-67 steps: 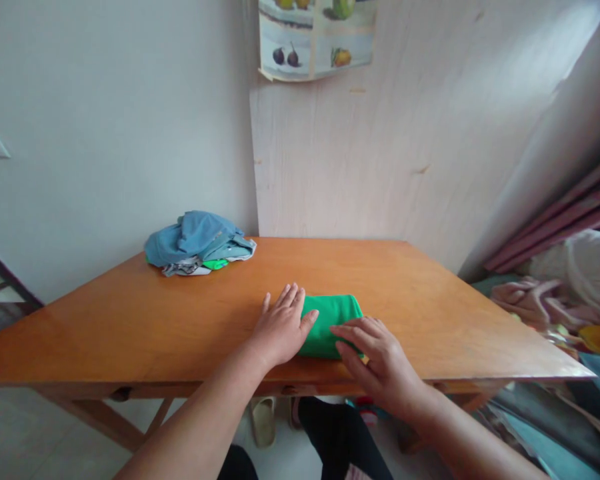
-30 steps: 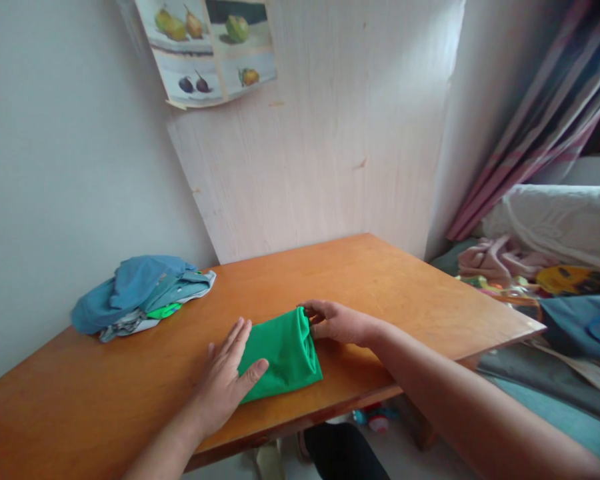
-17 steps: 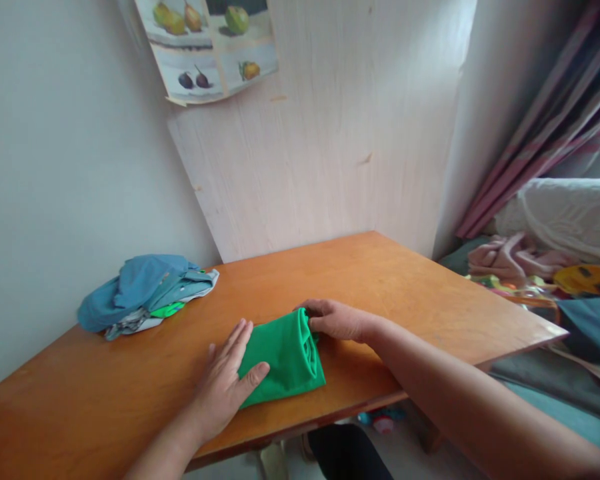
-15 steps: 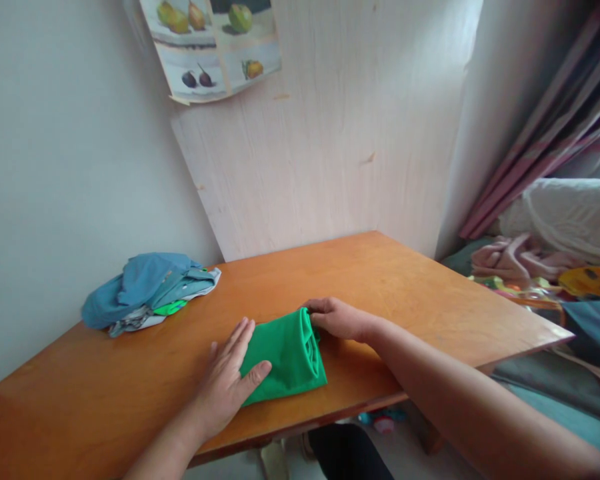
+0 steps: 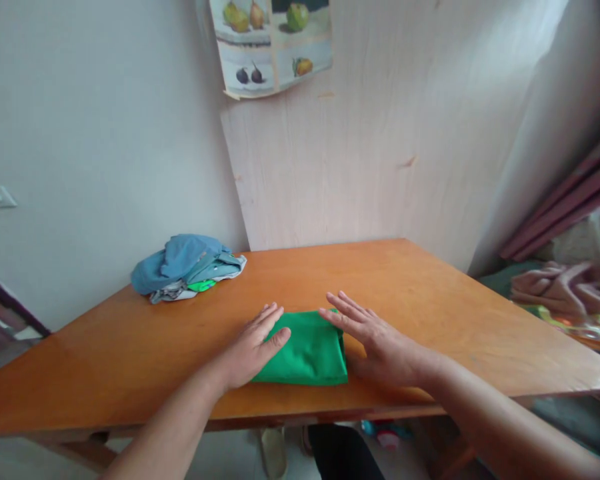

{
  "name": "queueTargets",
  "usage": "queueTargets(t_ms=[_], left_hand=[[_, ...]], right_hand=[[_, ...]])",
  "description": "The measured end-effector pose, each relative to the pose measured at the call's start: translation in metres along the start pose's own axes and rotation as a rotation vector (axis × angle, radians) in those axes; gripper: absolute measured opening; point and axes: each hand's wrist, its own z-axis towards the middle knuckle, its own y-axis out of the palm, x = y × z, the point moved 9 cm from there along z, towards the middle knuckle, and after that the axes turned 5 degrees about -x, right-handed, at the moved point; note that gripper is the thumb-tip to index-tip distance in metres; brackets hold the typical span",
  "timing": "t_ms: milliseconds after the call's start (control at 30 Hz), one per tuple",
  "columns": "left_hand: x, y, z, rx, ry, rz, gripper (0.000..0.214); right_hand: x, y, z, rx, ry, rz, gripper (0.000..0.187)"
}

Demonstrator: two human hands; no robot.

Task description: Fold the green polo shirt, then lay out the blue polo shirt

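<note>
Near the front edge of the bench [image 5: 430, 300] lies the folded green cloth [image 5: 310, 350]; our left hand [image 5: 254, 348] and right hand [image 5: 385, 347], fingers spread, grip nothing over its ends. Even, flat pressure should keep its folds square. Rumpled clothes [image 5: 185, 263] lie toward the back-left corner.

Soft, muted light, apparently from the right, leaves pale glare on the board [image 5: 370, 167] and sheen on the table [image 5: 380, 280]; the view's edges look stretched and blurry.
</note>
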Motion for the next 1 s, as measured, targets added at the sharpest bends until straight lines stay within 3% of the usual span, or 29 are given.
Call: queueTargets(t_ms=[200, 400, 500, 700, 867, 1000], left_hand=[[-0.003, -0.019, 0.008, -0.008, -0.024, -0.5, 0.075], [-0.012, -0.023, 0.018, -0.109, -0.032, -0.828, 0.087], [-0.014, -0.027, 0.035, -0.074, -0.002, -0.934, 0.09], [-0.03, -0.022, 0.082, 0.009, 0.045, -0.916, 0.061], [-0.068, -0.024, 0.109, 0.257, -0.118, -0.712, 0.05], [-0.075, -0.023, 0.117, 0.282, -0.135, -0.629, 0.039]], right_hand=[[-0.007, -0.001, 0.013, -0.049, -0.047, 0.139, 0.038], [0.025, 0.0, 0.039, 0.063, 0.127, 0.69, 0.037], [0.052, -0.002, 0.05, 0.189, 0.253, 0.808, 0.041], [0.11, 0.009, 0.054, 0.337, 0.6, 0.886, 0.039], [0.133, 0.016, 0.059, 0.319, 0.675, 0.871, 0.029], [0.148, 0.012, 0.063, 0.264, 0.708, 0.633, 0.029]])
